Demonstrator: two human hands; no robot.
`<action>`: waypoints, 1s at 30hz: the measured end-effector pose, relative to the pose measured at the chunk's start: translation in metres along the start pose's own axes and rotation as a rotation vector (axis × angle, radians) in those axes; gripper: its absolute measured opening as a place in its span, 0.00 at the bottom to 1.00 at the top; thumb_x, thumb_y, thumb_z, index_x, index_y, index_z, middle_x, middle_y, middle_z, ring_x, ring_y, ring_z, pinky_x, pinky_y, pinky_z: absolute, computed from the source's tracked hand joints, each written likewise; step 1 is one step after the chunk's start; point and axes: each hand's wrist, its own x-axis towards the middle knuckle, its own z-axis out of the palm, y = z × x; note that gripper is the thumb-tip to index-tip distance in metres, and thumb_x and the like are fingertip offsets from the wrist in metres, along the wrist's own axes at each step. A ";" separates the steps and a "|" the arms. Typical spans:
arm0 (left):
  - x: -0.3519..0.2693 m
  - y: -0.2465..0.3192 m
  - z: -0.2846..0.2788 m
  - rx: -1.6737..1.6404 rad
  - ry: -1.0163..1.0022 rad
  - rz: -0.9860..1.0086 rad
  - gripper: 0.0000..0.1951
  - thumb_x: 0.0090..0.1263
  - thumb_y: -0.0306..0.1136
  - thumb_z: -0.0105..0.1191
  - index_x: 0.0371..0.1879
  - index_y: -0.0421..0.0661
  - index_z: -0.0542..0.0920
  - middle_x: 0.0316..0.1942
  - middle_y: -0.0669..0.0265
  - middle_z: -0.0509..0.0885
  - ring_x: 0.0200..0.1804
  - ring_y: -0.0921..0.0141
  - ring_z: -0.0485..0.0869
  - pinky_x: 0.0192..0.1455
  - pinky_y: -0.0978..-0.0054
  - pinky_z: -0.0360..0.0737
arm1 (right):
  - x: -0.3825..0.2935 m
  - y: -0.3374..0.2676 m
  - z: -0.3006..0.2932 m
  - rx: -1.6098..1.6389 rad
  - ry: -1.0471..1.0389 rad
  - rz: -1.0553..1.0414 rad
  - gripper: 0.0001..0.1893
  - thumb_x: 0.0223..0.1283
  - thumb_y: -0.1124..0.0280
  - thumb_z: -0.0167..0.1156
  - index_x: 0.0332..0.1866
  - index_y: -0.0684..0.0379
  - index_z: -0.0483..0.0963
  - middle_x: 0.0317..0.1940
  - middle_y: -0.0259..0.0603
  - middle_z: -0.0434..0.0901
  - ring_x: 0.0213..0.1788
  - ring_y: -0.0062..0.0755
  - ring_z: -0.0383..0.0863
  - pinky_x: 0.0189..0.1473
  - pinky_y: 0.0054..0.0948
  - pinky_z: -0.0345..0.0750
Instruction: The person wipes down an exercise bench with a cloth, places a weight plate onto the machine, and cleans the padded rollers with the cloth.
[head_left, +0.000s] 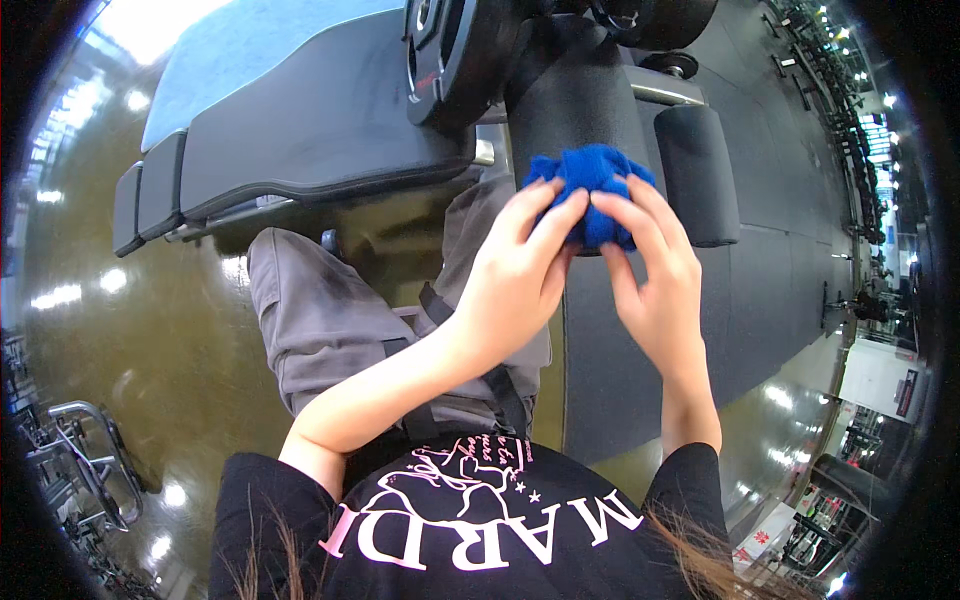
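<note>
A bunched blue cloth (596, 176) is held between both of my hands. My left hand (517, 251) grips its left side, with the fingertips pressed into the folds. From the right, my right hand (652, 259) grips it too, thumb underneath and fingers on top. The cloth is at the near end of a black padded roller (574, 97) on a gym machine; whether it rests on the roller or is held just above it I cannot tell. Left of the roller lies the machine's long black padded bench (322, 112).
A light blue towel (247, 49) covers the bench's far side. Black weight plates (457, 67) rise beyond the roller. A second foam roller (697, 176) stands to the right, over dark rubber matting (637, 390). Shiny floor (165, 322) lies left; metal gym equipment (97, 457) stands lower left.
</note>
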 end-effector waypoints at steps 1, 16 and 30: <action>-0.006 0.002 -0.002 -0.016 -0.029 -0.007 0.25 0.51 0.15 0.53 0.52 0.42 0.72 0.52 0.50 0.72 0.56 0.53 0.71 0.58 0.65 0.68 | -0.006 -0.005 -0.003 -0.018 -0.024 0.018 0.21 0.44 0.81 0.58 0.48 0.54 0.73 0.49 0.50 0.72 0.53 0.51 0.71 0.55 0.39 0.69; 0.088 -0.047 0.013 -0.055 0.200 0.133 0.18 0.55 0.16 0.48 0.47 0.40 0.73 0.42 0.48 0.78 0.47 0.52 0.76 0.49 0.66 0.73 | 0.085 0.038 0.025 -0.017 0.077 -0.098 0.15 0.50 0.82 0.51 0.45 0.58 0.70 0.43 0.51 0.75 0.47 0.52 0.74 0.48 0.38 0.72; 0.155 -0.058 0.030 0.021 0.217 -0.130 0.18 0.66 0.29 0.36 0.52 0.33 0.66 0.49 0.37 0.71 0.54 0.46 0.69 0.55 0.57 0.67 | 0.156 0.074 0.048 -0.008 0.060 -0.042 0.18 0.51 0.78 0.51 0.51 0.62 0.67 0.46 0.58 0.74 0.50 0.53 0.73 0.51 0.38 0.71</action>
